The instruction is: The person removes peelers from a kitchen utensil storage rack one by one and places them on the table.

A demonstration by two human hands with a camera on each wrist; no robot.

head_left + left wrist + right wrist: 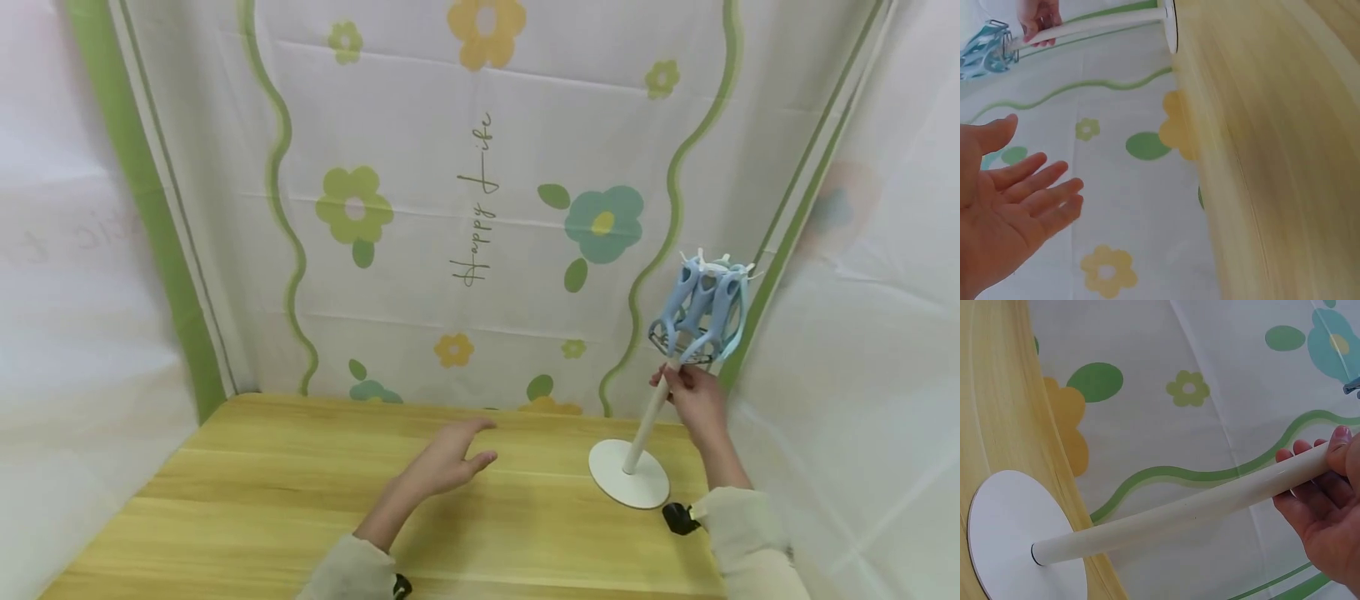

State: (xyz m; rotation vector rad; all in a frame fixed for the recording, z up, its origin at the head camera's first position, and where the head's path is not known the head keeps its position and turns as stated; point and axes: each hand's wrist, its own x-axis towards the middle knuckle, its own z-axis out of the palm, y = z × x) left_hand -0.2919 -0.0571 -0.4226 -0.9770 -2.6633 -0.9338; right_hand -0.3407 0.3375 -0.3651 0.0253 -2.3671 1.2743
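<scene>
Your right hand (pixel 696 400) grips the white stand (pixel 647 429) by its pole, just beneath the hanging blue peelers (pixel 701 308). Your left hand (pixel 447 458), open-palmed and holding nothing, hovers well apart to the left. The round base is at the right side of the tabletop (pixel 262 492), with a flowered curtain (pixel 420 267) behind.
</scene>
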